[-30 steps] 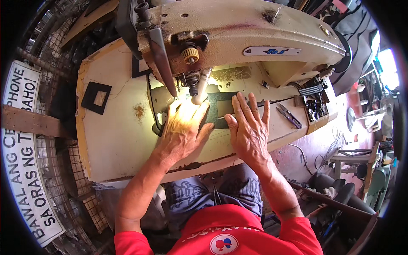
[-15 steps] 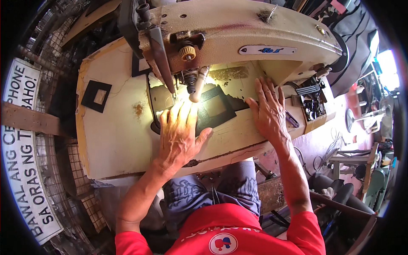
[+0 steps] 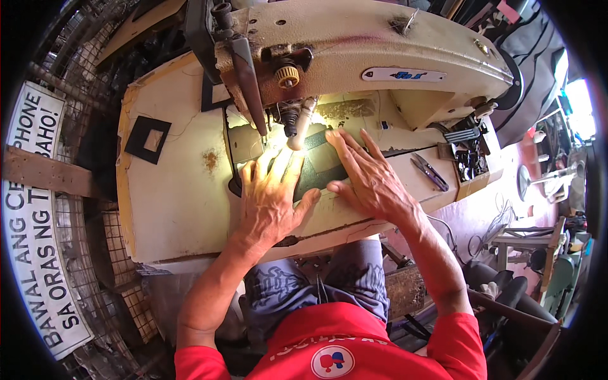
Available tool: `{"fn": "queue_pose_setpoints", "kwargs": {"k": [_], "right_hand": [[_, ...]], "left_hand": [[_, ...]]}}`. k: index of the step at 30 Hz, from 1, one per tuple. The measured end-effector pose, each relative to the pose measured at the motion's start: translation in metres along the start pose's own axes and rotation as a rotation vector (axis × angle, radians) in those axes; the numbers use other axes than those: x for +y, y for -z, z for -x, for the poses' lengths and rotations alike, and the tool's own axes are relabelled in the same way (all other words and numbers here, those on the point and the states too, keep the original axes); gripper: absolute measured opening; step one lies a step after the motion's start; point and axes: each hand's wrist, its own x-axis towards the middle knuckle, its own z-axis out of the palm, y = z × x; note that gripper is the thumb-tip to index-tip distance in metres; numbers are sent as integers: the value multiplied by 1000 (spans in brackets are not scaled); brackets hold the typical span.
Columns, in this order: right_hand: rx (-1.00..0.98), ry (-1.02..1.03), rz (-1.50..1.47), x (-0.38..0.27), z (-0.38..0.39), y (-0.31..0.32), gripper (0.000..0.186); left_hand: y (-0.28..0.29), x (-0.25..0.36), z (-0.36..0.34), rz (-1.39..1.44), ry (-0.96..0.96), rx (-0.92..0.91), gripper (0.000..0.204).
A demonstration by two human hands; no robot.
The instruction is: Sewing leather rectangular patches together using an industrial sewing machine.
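Note:
A dark rectangular piece with a window-like lighter middle (image 3: 308,176) lies flat under the lit needle area of a beige sewing machine (image 3: 342,47). My left hand (image 3: 271,201) rests palm down at its left edge, fingers stretched toward the needle and thumb out to the side. On its right part my right hand (image 3: 373,183) lies flat, fingers extended and a little apart. Neither hand grips anything. The needle tip is partly lost in the lamp's glare. My hands cover parts of the dark piece.
To the left on the table (image 3: 183,215) lies a black square frame piece (image 3: 148,140); another dark piece (image 3: 214,94) is behind the machine head. Thread snips (image 3: 430,173) lie right of my right hand, beside an open box of small metal parts (image 3: 472,163).
My right hand has moved left from the bare table beside the machine onto the dark piece, uncovering the thread snips. My left hand stays almost in place.

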Motion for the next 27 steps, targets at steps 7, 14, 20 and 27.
{"fn": "queue_pose_setpoints", "kwargs": {"k": [7, 14, 20, 27], "right_hand": [[7, -31, -159, -2, 49, 13, 77], [155, -380, 303, 35, 25, -2, 67], [215, -316, 194, -15, 32, -2, 69], [103, -276, 4, -87, 23, -34, 70]], "left_hand": [[0, -1, 1, 3, 17, -6, 64], [3, 0, 0, 24, 18, -18, 63], [6, -2, 2, 54, 41, -28, 63], [3, -3, 2, 36, 21, -65, 65]]}}
